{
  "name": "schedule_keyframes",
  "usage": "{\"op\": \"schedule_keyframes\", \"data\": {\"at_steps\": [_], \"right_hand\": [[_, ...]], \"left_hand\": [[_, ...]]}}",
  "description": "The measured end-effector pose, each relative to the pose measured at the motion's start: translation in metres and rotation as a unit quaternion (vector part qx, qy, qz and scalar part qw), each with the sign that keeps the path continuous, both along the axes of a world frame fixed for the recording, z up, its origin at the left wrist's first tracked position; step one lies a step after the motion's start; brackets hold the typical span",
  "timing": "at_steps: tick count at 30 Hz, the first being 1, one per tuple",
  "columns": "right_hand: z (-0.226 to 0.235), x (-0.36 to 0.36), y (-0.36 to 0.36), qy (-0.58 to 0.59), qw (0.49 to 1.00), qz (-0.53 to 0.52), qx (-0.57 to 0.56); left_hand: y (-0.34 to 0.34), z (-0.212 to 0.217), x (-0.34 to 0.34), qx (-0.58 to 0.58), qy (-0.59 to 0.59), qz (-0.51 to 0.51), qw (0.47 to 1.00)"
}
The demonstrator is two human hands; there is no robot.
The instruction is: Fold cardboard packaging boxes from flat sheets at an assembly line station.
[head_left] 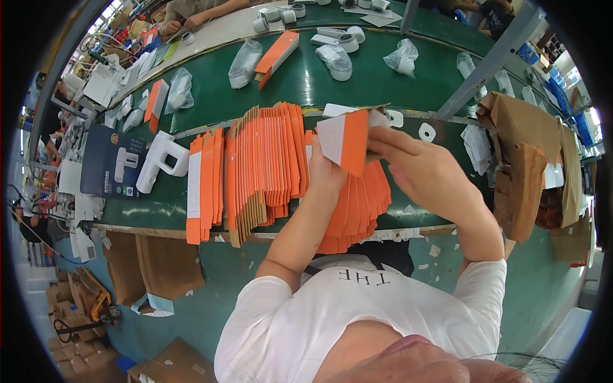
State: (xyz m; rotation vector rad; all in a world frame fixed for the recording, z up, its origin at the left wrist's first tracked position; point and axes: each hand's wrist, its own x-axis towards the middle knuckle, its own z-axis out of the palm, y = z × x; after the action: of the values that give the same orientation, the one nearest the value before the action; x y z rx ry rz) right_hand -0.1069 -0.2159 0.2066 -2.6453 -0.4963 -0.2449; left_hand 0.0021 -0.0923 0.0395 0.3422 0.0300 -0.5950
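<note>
Clamping my left hand (326, 169) on erected orange-white carton (345, 142); right hand (421, 163), grip unclear; flat cartons (274, 156) left of hands look unformed.

Blue-green floor (549, 274); green-topped bench (147, 207); grey metal post (488, 57); bright light (594, 116) at right rim.

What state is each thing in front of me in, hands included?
Left hand: gripping the orange-and-white box.
Right hand: fingers at the box's right end; grip unclear.
Orange-and-white box: opened out, held.
Row of orange cartons: flattened, packed together.
Fanned cartons: flattened, spread.
White device: unboxed.
Bagged item: wrapped in clear plastic.
Dark blue package: open or shut unclear.
</note>
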Motion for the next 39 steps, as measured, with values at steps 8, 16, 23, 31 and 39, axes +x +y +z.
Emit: {"op": "schedule_keyframes", "data": {"at_steps": [8,16,23,31,39], "right_hand": [[0.018,0.022,0.007,0.332,0.938,0.027,0.097],[-0.003,0.008,-0.007,0.196,0.877,-0.092,0.429],[-0.033,0.081,-0.066,-0.208,0.954,-0.214,0.04],[-0.118,0.113,-0.084,-0.076,0.978,-0.186,-0.057],[-0.204,0.037,0.011,0.072,0.94,-0.281,0.178]], "left_hand": [[-0.001,0.006,-0.003,0.065,0.01,0.028,0.997],[0.011,-0.005,0.022,0.091,-0.099,0.232,0.963],[0.009,-0.025,0.01,0.309,-0.117,0.069,0.941],[0.053,-0.02,-0.033,0.68,-0.616,0.088,0.388],[0.044,-0.035,-0.089,0.636,-0.587,0.019,0.5]]}}
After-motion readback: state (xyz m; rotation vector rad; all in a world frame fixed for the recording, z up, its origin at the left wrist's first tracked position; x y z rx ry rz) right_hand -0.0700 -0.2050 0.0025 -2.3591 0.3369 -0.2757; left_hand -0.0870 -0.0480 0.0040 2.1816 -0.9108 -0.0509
